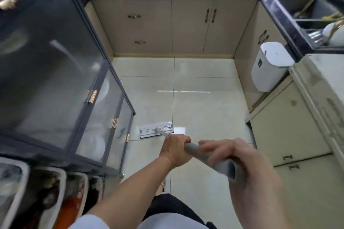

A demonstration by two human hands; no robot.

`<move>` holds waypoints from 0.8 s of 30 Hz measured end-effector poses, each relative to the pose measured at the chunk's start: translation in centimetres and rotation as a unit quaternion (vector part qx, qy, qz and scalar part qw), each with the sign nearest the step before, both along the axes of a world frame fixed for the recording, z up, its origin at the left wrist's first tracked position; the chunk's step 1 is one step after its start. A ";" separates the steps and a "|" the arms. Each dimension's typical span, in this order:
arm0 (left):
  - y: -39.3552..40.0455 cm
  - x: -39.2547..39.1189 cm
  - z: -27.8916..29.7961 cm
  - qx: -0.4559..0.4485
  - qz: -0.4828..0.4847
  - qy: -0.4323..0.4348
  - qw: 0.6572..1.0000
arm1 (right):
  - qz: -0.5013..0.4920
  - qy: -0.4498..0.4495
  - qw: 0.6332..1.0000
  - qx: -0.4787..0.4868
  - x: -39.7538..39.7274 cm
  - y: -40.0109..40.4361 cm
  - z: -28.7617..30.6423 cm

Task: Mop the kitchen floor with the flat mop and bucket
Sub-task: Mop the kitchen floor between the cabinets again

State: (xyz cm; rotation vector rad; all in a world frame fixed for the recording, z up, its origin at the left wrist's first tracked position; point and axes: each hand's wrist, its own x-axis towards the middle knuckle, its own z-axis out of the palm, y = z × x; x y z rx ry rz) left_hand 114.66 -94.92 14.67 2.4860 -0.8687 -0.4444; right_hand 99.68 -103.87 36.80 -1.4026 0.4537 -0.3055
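Flat mop (157, 129): head crosswise on floor (204, 109), ahead-left of both hands; left hand (176, 149) nearer, right hand (223, 152) behind, both curled round handle.

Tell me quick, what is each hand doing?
Left hand: closed around the mop handle, lower down.
Right hand: curled around the same handle near its top end, though blurred.

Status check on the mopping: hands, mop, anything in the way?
Both hands grip the mop handle: left hand lower, right hand near the top. Mop head flat on the floor tiles, near the glass-door cabinet. Tiles ahead bare.
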 end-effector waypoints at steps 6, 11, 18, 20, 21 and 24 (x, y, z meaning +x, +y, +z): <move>1.4 -1.9 1.0 0.055 -0.082 0.012 0.995 | -0.024 -0.044 0.934 -0.354 -2.0 1.4 -1.5; 2.3 -1.8 0.2 -0.025 -0.043 0.063 0.997 | -0.087 -0.049 0.953 -0.285 -0.3 2.2 -3.2; 3.8 6.8 -1.1 0.056 0.020 0.060 0.996 | -0.086 -0.026 0.967 -0.240 7.8 4.8 -6.0; 3.6 10.0 -1.6 0.065 0.026 0.064 0.995 | -0.104 -0.015 0.969 -0.223 10.8 4.7 -6.4; 3.3 11.2 -1.6 0.059 0.034 0.070 0.995 | -0.110 -0.015 0.968 -0.225 12.1 4.3 -6.3; 2.1 14.4 -1.1 0.031 0.039 0.079 0.996 | -0.115 -0.017 0.966 -0.229 16.0 2.4 -5.5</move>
